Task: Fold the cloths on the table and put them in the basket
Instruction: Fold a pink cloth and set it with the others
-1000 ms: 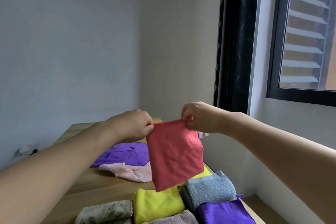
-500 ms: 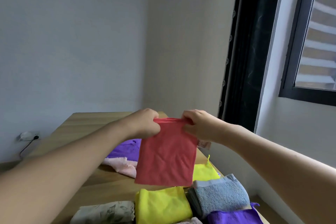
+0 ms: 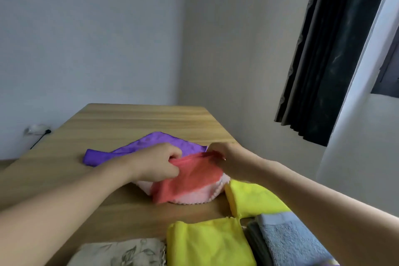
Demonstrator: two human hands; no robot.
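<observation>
Red cloth [image 3: 190, 177] now lowered onto table [image 3: 138, 121]

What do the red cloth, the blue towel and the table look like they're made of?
Red cloth: thin, soft fabric, probably microfibre; it drapes limply, matte. Blue towel: thick terry, likely cotton; looped, fuzzy pile. Table: wood or wood-look laminate; straight grain lines, smooth, faint sheen.

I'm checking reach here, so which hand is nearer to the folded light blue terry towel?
Right. The right hand grips the red cloth up-left of the light blue terry towel; the left hand grips the cloth's other end, farther left.
</observation>
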